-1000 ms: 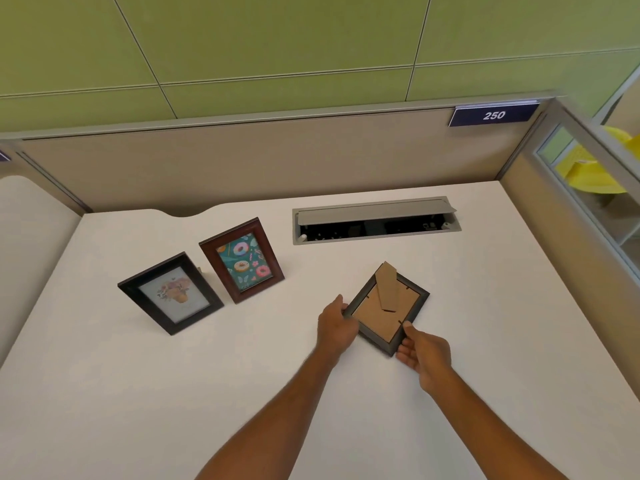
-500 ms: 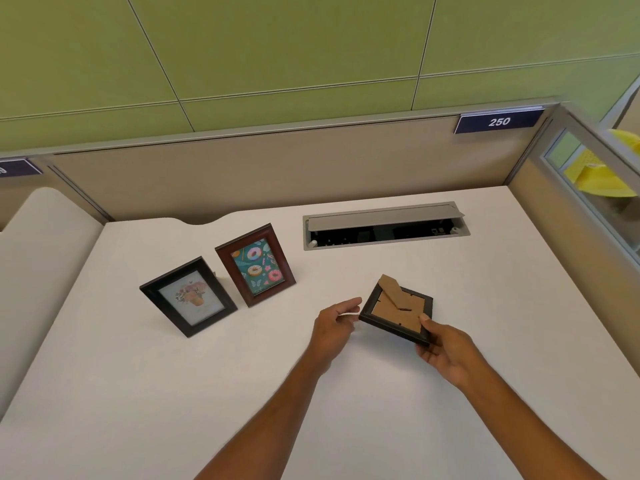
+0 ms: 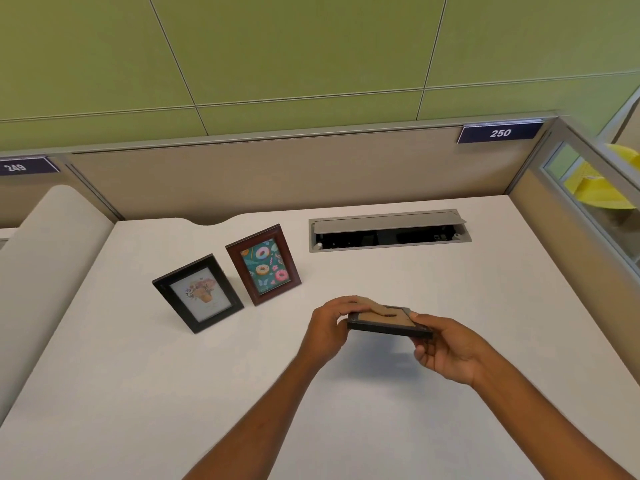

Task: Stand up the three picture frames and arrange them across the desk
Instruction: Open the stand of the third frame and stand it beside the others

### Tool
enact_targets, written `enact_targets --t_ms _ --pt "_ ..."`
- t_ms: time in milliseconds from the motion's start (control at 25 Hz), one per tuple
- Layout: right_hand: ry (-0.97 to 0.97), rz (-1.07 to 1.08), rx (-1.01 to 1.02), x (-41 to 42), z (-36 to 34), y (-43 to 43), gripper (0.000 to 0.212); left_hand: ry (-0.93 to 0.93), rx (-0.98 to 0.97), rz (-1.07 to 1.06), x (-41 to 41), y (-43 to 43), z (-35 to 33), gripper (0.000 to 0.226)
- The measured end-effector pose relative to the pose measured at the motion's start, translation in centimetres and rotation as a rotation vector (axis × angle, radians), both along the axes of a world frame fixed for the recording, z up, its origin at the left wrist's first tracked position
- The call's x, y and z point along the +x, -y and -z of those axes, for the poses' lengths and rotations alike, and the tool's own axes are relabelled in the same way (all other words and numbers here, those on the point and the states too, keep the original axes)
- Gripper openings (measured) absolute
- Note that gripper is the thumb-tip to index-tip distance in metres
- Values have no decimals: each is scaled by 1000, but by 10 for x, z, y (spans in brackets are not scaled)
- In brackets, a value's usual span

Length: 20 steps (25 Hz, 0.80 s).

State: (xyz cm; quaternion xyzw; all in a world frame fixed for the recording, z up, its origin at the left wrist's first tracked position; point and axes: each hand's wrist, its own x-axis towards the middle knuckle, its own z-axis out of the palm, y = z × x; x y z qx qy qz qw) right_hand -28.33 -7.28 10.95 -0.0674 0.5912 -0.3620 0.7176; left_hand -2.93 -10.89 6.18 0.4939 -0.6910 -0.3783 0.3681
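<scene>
Fingers of both hands are closed on the third frame (image 3: 389,322), which is lifted clear of the desk (image 3: 485,306) and held nearly flat, cardboard back up. On the left hand (image 3: 329,327) the fingers curl over the frame's left end, right where the cardboard stand sticks up. The right hand (image 3: 446,351) pinches the right end, thumb on top and fingers underneath. A shadow on the desk below suggests the frame hangs a little above the surface.

Two frames already stand upright toward the left: a black frame (image 3: 198,293) with a flower picture and, just beside it on the right, a brown frame (image 3: 264,264) with a donut picture. Their lower corners sit close; whether they touch I cannot tell.

The step in hand looks like opening the stand and turning the frame to face forward. To do it well, keep the right hand steady as the anchor, let the left swing the stand fully out, then tip the frame upright and set its bottom edge and stand foot down together. The open stretch right of the brown frame, in front of the cable tray (image 3: 389,230), seems the natural place.
</scene>
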Motion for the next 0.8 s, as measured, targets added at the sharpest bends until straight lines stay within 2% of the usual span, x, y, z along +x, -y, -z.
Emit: enact_targets --t_ms 120,320,600,800 --pt "7 -69 -24 6 -10 1 34 -71 -32 -54 5 -3 -2 53" --pt "-66 -170 -90 13 -20 7 43 -58 145 -183 14 -10 -5 37" --pt "-398 -289 -322 24 -6 23 55 12 344 -233 31 -12 -12 31" --pt "-368 -413 -366 42 -7 34 58 5 466 -207 39 -7 -16 30"
